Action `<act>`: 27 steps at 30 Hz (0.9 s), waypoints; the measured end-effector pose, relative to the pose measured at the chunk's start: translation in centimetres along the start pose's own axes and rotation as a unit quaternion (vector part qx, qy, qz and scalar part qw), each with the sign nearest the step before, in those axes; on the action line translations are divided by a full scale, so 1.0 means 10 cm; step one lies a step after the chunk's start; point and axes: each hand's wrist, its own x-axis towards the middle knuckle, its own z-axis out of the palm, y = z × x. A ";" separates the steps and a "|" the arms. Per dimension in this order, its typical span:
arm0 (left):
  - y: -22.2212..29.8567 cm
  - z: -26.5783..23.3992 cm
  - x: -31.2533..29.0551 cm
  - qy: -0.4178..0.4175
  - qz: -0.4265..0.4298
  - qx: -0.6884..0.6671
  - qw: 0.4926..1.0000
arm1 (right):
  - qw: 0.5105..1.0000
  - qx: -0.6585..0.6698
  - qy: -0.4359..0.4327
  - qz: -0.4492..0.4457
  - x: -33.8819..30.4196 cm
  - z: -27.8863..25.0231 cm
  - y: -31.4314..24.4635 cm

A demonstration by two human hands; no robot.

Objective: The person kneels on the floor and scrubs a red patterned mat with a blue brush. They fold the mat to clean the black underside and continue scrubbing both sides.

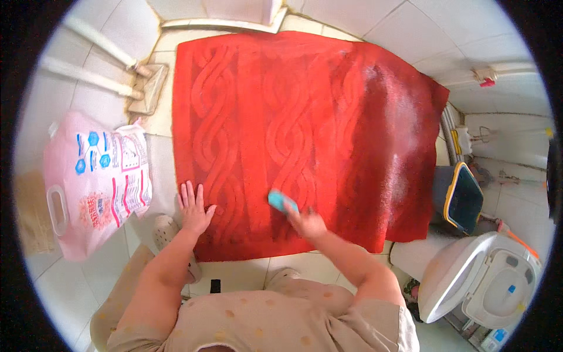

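A large red rug (252,135) with a raised cable pattern lies spread over the tiled floor. My left hand (196,210) rests flat at its near left edge, fingers spread. My right hand (309,224), slightly blurred, grips a turquoise brush (280,200) against the rug, right of my left hand. The brush's underside is hidden. Toward its right side the rug is darker and looks wet, with a shiny whitish patch.
A pink-and-white bag (88,176) with a handle stands at the left, below white pipes (94,78). At the right are a dark blue bin (465,199) with a yellow rim and a white basin (454,281). A white door frame (223,24) borders the far side.
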 end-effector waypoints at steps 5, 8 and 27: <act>-0.02 0.01 -0.02 -0.002 -0.003 0.049 0.999 | 0.968 -0.014 -0.082 0.237 -0.51 -0.24 0.48; 0.06 -0.23 0.04 -0.033 -0.014 -0.032 0.999 | 0.932 -0.024 -0.074 0.355 0.25 -0.17 1.12; -0.18 -0.67 0.67 -0.091 -0.147 -0.560 0.810 | 0.875 0.335 -0.046 0.347 -0.98 -0.35 -0.84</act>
